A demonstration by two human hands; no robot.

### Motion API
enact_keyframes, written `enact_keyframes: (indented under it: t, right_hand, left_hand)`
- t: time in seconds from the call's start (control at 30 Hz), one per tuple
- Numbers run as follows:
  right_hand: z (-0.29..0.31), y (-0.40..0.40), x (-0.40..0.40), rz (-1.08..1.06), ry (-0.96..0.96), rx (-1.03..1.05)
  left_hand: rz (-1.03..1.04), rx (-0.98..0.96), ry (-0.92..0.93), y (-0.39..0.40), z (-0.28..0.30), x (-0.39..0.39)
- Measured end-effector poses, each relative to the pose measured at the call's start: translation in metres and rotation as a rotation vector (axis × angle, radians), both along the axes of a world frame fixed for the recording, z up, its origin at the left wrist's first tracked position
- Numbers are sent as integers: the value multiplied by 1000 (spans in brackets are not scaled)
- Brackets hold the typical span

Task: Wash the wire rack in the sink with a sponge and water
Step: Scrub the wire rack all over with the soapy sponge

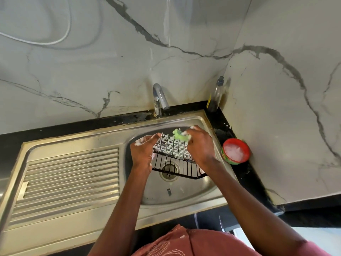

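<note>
Over sink (188, 198), hands (143, 154) (200, 146) apparently scrub soapy rack (171, 150) with sponge (180, 135).

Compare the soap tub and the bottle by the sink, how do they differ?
The tub is low, wide, red-rimmed and open, showing white foam; the bottle is tall, narrow, clear and capped with a grey pump. The tub sits at the sink's right side; the bottle stands in the back corner. Both rest on the black counter.

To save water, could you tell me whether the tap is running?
Off, it seems: no stream falls from the tap spout into the sink.
</note>
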State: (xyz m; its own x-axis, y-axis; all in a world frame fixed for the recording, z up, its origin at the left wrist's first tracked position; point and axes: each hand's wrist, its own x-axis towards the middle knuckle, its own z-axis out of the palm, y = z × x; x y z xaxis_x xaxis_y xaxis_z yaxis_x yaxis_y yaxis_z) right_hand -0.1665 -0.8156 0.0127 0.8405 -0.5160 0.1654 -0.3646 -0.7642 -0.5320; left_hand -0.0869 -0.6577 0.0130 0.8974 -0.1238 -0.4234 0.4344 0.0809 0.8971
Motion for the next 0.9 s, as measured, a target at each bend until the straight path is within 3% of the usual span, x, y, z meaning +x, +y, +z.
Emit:
enact_keyframes:
  t: [0.2, 0.4, 0.67, 0.9]
  right_hand:
    - [-11, 32, -49, 128, -10, -30]
    - [-1, -10, 3, -15, -27, 69]
    - [-10, 18, -48, 106, -32, 15]
    - [-8, -21, 2, -33, 5, -17]
  left_hand:
    - [44, -3, -15, 11, -1, 13]
    - [10, -19, 42, 6, -4, 10]
    - [91, -30, 13, 17, -4, 17]
    - [48, -8, 45, 8, -7, 14]
